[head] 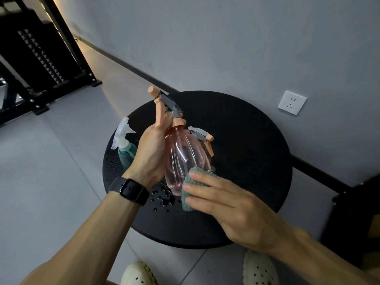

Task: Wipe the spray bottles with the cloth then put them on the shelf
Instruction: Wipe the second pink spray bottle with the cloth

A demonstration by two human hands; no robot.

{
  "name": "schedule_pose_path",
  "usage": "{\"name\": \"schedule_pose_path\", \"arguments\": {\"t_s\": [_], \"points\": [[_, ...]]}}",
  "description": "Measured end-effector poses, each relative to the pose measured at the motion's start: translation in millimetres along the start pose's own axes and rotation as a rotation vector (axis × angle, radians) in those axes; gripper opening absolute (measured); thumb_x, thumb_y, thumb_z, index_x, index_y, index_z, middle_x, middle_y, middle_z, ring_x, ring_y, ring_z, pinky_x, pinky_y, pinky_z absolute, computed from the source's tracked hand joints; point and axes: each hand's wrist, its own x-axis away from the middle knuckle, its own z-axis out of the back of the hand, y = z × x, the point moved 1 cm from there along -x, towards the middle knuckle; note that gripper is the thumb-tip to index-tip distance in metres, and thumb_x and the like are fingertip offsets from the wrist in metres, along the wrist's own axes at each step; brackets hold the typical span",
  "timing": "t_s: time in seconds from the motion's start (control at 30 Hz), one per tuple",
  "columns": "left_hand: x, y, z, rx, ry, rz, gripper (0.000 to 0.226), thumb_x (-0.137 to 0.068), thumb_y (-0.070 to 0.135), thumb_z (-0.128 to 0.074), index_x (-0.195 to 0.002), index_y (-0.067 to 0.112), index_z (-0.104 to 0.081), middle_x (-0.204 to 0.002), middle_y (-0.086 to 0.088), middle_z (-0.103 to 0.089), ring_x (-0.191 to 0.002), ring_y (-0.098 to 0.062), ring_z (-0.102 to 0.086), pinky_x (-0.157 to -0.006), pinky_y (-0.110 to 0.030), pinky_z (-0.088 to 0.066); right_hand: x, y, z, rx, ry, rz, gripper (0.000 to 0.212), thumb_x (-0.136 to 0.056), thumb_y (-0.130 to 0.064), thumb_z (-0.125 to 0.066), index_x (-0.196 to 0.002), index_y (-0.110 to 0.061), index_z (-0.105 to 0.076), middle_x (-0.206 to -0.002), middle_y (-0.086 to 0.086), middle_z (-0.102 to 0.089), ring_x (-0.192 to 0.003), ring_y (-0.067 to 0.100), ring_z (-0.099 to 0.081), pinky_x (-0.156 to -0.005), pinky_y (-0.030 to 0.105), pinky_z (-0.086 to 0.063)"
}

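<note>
Your left hand (pixel 153 153) is wrapped around the neck of the pink spray bottle (pixel 185 159), fingers curled just under its peach collar and trigger, holding it in the air above the round black table (pixel 246 161). Your right hand (pixel 224 204) presses the green cloth (pixel 190 190) against the bottle's lower side, fingers laid fairly straight over the cloth with the thumb hidden beneath, so the two hands meet on the same bottle.

The bottle's long axis runs from its base near you, lower right, up and away to the upper left; its grey spray head and peach nozzle tip point toward the dark shelf (pixel 41 64) in the far left corner. The body is clear pink plastic, ribbed lengthwise and bulging like an egg. No label or writing is readable on it.

The cloth is thick and fuzzy, folded into a pad.

A second pink bottle (pixel 206 142) stands on the table just behind the held one, mostly hidden, its grey and peach head turned right. A teal bottle (pixel 126 151) with a frosted white trigger head stands at the table's left edge, behind your left hand. Water droplets (pixel 162 197) bead on the matte tabletop below the bottle and along the left rim.

A black watch (pixel 131 191) is strapped on your left wrist. A white wall socket (pixel 292 102) sits on the grey wall to the right.
</note>
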Motion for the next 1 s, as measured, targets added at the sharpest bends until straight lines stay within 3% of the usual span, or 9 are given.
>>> {"name": "schedule_pose_path", "arguments": {"t_s": [0.17, 0.27, 0.4, 0.53, 0.63, 0.77, 0.87, 0.93, 1.0], "points": [[-9.8, 6.2, 7.3, 0.098, 0.034, -0.045, 0.018, -0.104, 0.022, -0.046, -0.11, 0.007, -0.054, -0.082, -0.005, -0.065, -0.068, -0.019, -0.061, -0.065, -0.034, -0.058, 10.1, 4.8, 3.1, 0.048, 0.036, 0.02, 0.03, -0.091, 0.011, -0.057, -0.118, 0.002, -0.067, -0.133, 0.011, -0.059, -0.138, 0.024, -0.042, -0.108, 0.037, -0.042], [-10.9, 11.3, 6.3, 0.135, 0.053, -0.076, 0.014, -0.104, 0.019, -0.046, -0.105, 0.008, -0.055, -0.078, -0.004, -0.066, -0.064, -0.018, -0.061, -0.06, -0.033, -0.058, 10.7, 12.0, 15.1, 0.115, 0.155, -0.029, 0.037, -0.083, 0.018, -0.061, -0.116, 0.004, -0.066, -0.13, 0.014, -0.059, -0.133, 0.028, -0.047, -0.105, 0.041, -0.046], [-8.9, 7.3, 2.4, 0.083, 0.031, -0.035, 0.017, -0.104, 0.022, -0.047, -0.103, 0.009, -0.057, -0.083, -0.006, -0.065, -0.066, -0.019, -0.062, -0.069, -0.038, -0.057, 0.4, 17.5, 31.4, 0.179, 0.378, -0.118, 0.021, -0.096, 0.003, -0.054, -0.114, 0.007, -0.064, -0.126, 0.018, -0.06, -0.13, 0.03, -0.05, -0.106, 0.04, -0.045], [-2.0, -2.5, -8.9, 0.004, -0.009, 0.007, 0.025, -0.104, 0.027, -0.048, -0.091, 0.01, -0.062, -0.076, -0.006, -0.063, -0.064, -0.019, -0.06, -0.076, -0.041, -0.052, -8.9, 13.4, 26.3, 0.13, 0.357, -0.097, 0.024, -0.095, 0.003, -0.057, -0.117, 0.006, -0.062, -0.128, 0.017, -0.058, -0.133, 0.03, -0.047, -0.107, 0.04, -0.044], [3.4, -4.4, -20.4, 0.008, -0.042, 0.006, 0.026, -0.105, 0.027, -0.044, -0.094, 0.008, -0.057, -0.065, -0.005, -0.067, -0.055, -0.015, -0.065, -0.061, -0.032, -0.056, -5.0, 15.3, 16.2, 0.086, 0.249, -0.062, 0.03, -0.091, 0.006, -0.061, -0.121, 0.004, -0.061, -0.133, 0.015, -0.056, -0.135, 0.029, -0.045, -0.105, 0.042, -0.046], [7.2, -2.7, -28.1, -0.01, -0.03, -0.031, 0.022, -0.1, 0.026, -0.05, -0.094, 0.006, -0.055, -0.058, -0.001, -0.065, -0.047, -0.013, -0.065, -0.048, -0.025, -0.055, 12.7, 34.9, 19.2, 0.082, 0.244, -0.146, 0.031, -0.092, 0.004, -0.058, -0.123, 0.003, -0.061, -0.134, 0.015, -0.056, -0.135, 0.027, -0.046, -0.106, 0.041, -0.045], [5.2, -6.3, -31.7, -0.033, -0.047, -0.1, 0.016, -0.104, 0.026, -0.046, -0.109, 0.013, -0.055, -0.077, -0.003, -0.061, -0.06, -0.016, -0.065, -0.058, -0.031, -0.058, 28.9, 51.8, 29.8, 0.129, 0.279, -0.242, 0.033, -0.09, 0.007, -0.059, -0.123, 0.003, -0.062, -0.133, 0.014, -0.058, -0.134, 0.025, -0.047, -0.108, 0.04, -0.043], [4.3, -10.6, -35.0, -0.137, -0.071, -0.155, 0.017, -0.103, 0.03, -0.048, -0.116, 0.024, -0.058, -0.084, -0.007, -0.06, -0.078, -0.028, -0.061, -0.074, -0.043, -0.061, 36.0, 59.1, 39.1, 0.158, 0.322, -0.296, 0.032, -0.09, 0.007, -0.059, -0.122, 0.003, -0.063, -0.132, 0.013, -0.058, -0.134, 0.024, -0.047, -0.11, 0.038, -0.041], [4.6, -16.1, -38.8, -0.218, -0.123, -0.172, 0.03, -0.097, 0.035, -0.053, -0.126, 0.028, -0.056, -0.092, -0.012, -0.055, -0.088, -0.034, -0.053, -0.083, -0.054, -0.055, 40.1, 65.3, 49.1, 0.174, 0.374, -0.349, 0.031, -0.09, 0.008, -0.06, -0.12, 0.004, -0.064, -0.132, 0.013, -0.058, -0.133, 0.024, -0.048, -0.112, 0.035, -0.038]]}}
